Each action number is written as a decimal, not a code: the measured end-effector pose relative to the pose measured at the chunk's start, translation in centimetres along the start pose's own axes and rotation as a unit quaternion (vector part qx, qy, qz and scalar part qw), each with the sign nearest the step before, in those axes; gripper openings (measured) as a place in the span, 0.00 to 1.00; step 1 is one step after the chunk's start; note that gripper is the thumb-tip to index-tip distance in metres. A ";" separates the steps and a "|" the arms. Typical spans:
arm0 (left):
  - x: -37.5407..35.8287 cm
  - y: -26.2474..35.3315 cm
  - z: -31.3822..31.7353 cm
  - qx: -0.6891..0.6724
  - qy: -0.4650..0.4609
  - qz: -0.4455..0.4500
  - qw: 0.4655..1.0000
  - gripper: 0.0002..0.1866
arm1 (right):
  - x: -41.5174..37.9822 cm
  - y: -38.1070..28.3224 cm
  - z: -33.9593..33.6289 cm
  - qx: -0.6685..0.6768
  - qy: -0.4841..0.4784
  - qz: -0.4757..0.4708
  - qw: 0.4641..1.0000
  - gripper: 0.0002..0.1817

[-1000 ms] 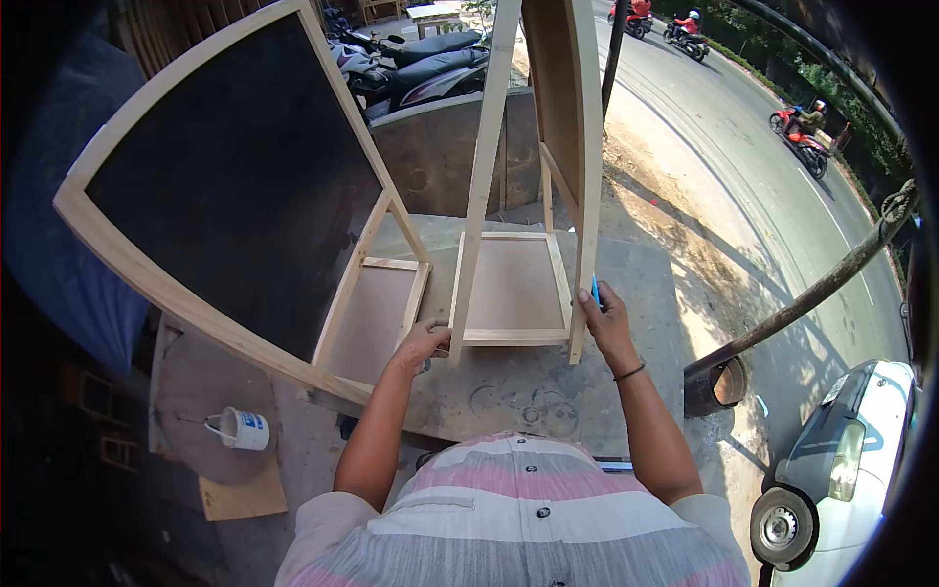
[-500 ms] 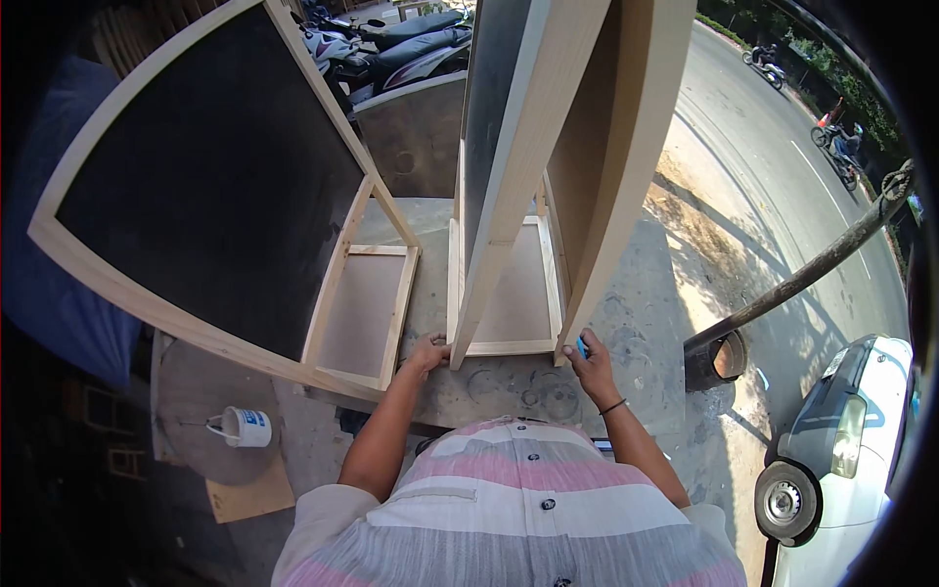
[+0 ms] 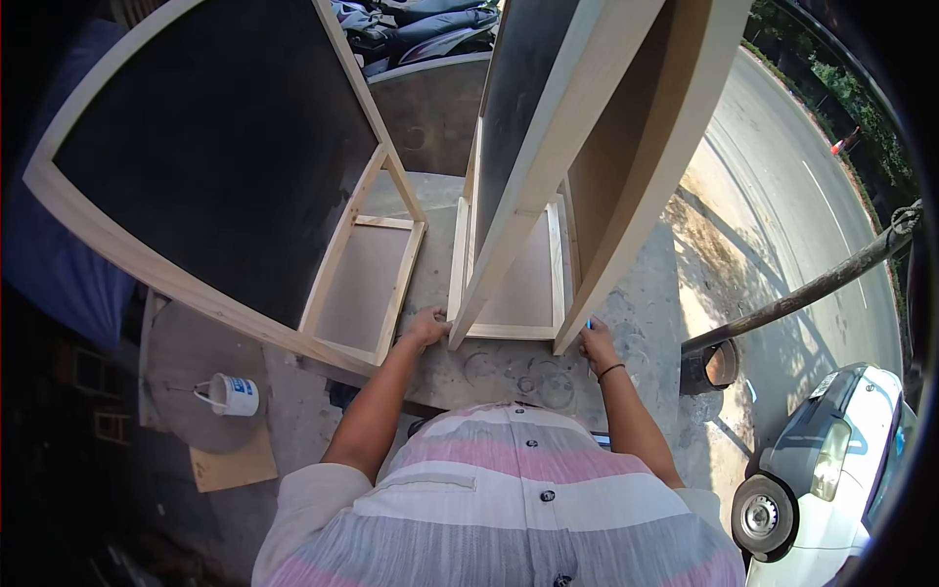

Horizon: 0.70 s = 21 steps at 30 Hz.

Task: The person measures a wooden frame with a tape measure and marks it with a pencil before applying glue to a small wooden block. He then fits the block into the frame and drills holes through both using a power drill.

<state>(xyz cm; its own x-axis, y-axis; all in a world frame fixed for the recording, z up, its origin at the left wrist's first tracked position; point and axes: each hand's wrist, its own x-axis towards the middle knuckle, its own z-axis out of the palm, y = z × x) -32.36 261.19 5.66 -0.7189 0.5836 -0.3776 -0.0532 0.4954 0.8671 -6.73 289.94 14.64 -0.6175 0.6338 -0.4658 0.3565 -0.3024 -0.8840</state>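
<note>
Upright on the worktable [image 3: 636,293] stands a pale wooden-framed board [image 3: 533,186] with a dark panel, its two sides spread above a low base frame [image 3: 509,333]. My left hand [image 3: 425,329] has its fingers closed at the near left corner of that base. Close beside the foot of the right-hand leg is my right hand [image 3: 598,346], with its fingers curled around a small blue object [image 3: 589,324], mostly hidden. Left of my hands is a second wooden-framed blackboard [image 3: 215,157], with a similar base.
A white bucket [image 3: 235,395] sits on a round surface at the lower left. Motorcycles [image 3: 421,29] are parked behind the table. On the right are a slanting pole [image 3: 802,289], a rusty metal container [image 3: 719,364], a white car [image 3: 831,470] and a road.
The view has shifted, and the boards appear slightly displaced. My right hand has drawn a little away from the leg's foot, and less of the blue object shows. My left hand stays at the base corner.
</note>
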 end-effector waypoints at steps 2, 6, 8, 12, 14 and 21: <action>0.3 -0.4 0.0 0.068 0.023 0.014 0.997 0.12 | 1.4 1.2 0.8 -0.062 -0.005 -0.020 0.998 0.12; -0.8 0.4 -0.3 -0.012 -0.014 -0.016 1.000 0.18 | 2.0 1.4 1.2 -0.111 -0.034 -0.021 0.993 0.11; -1.4 0.9 -0.3 -0.071 -0.036 -0.059 0.995 0.23 | 2.3 1.4 0.9 -0.112 -0.046 -0.012 0.993 0.11; -2.1 1.7 0.0 -0.092 -0.017 -0.045 0.995 0.16 | 2.3 1.4 0.7 -0.083 -0.076 0.009 0.994 0.11; -1.7 1.1 0.2 -0.082 -0.008 -0.044 0.996 0.15 | 2.5 1.7 0.7 -0.083 -0.081 0.011 0.993 0.11; -1.7 0.6 0.7 -0.035 0.020 -0.006 0.999 0.13 | 1.3 0.9 0.9 -0.087 -0.100 0.010 0.991 0.11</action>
<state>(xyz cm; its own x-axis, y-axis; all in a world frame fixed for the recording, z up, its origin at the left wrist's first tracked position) -30.73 260.93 6.58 -0.7449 0.5508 -0.3764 -0.1100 0.4551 0.8836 -7.84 289.83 13.25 -0.7300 0.4696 -0.4966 0.4743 -0.1751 -0.8628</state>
